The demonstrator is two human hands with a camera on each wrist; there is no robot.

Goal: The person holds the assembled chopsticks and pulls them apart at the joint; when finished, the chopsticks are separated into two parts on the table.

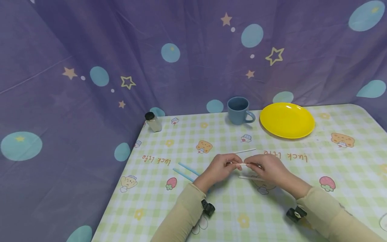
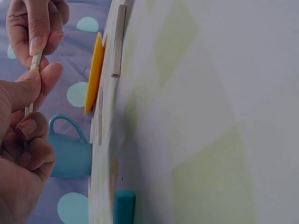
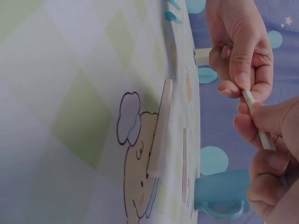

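1. Pinching away at centre frame, the left hand (image 1: 222, 166) has thumb and fingers closed on a pale stick (image 3: 266, 139), and the right hand (image 1: 270, 168) pinches it too, fingertips nearly meeting!
2. Look at the wrist views: a line crosses that stick between the two grips, and it's held clear of the cloth (image 1: 229, 208).
3. Now the print, and it's readable: "luck life" in orange letters, upside down, once at centre left and again right of centre, partly behind the right hand.
4. Two more pale sticks lie on the cloth, one (image 1: 246, 151) just above the hands, another (image 1: 250, 178) just below, partly hidden by the right hand.
5. Over to the left, two blue sticks (image 1: 183, 175) run side by side, under the left wrist.
6. And along the back: black-lidded jar (image 1: 155, 124) at left, blue mug (image 1: 237, 114) in the middle, yellow plate (image 1: 287, 121) to its right.
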